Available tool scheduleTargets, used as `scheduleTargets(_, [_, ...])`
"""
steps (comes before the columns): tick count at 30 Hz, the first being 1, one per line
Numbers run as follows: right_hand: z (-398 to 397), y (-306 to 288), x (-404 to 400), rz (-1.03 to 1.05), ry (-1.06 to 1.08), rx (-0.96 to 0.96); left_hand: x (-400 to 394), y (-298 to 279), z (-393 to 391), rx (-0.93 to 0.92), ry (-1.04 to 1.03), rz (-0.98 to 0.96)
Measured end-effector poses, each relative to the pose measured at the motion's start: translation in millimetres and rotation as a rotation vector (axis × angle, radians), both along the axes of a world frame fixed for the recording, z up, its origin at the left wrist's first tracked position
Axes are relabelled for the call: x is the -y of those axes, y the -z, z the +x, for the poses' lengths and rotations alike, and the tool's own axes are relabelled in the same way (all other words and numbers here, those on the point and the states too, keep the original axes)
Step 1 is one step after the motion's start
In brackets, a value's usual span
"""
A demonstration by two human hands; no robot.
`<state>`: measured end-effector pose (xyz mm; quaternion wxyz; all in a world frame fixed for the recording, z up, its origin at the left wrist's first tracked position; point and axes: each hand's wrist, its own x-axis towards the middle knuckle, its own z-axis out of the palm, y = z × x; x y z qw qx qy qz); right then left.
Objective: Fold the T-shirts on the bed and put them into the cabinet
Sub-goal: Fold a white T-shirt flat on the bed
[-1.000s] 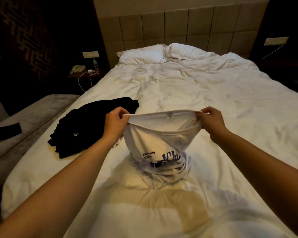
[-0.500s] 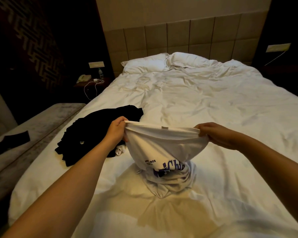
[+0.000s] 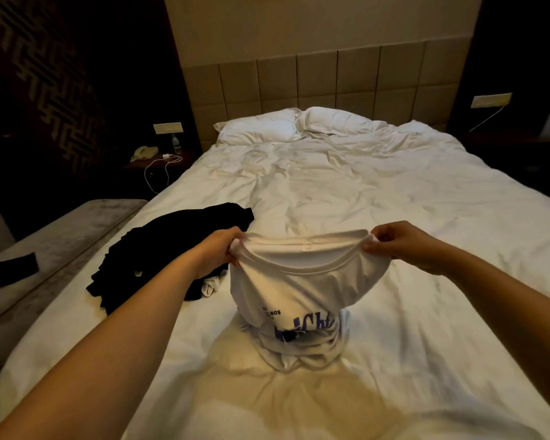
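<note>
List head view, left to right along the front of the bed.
Black shirt → left hand → white shirt → right hand.

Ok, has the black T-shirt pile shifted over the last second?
No. The black T-shirt pile lies in the same place along the bed's left edge, beside the bench.

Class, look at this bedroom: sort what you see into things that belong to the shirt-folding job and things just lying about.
Belongs to the job:
white T-shirt, held by left hand and right hand
black T-shirt
bed

Just lying about:
pillows
telephone
water bottle
white cable
bench
</note>
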<state>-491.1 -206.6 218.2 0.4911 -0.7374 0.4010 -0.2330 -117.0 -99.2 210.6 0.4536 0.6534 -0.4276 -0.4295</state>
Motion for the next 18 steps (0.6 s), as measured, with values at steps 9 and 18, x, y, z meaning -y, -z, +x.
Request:
scheduleTargets(9, [22,13,14,-0.027,0.32,-0.001,8,16,-22,0.443,0.125,-0.022])
scheduleTargets(18, [41,-11,28,0.229,0.493,0.6,44,-15,-51,-0.034,-0.206,-0.274])
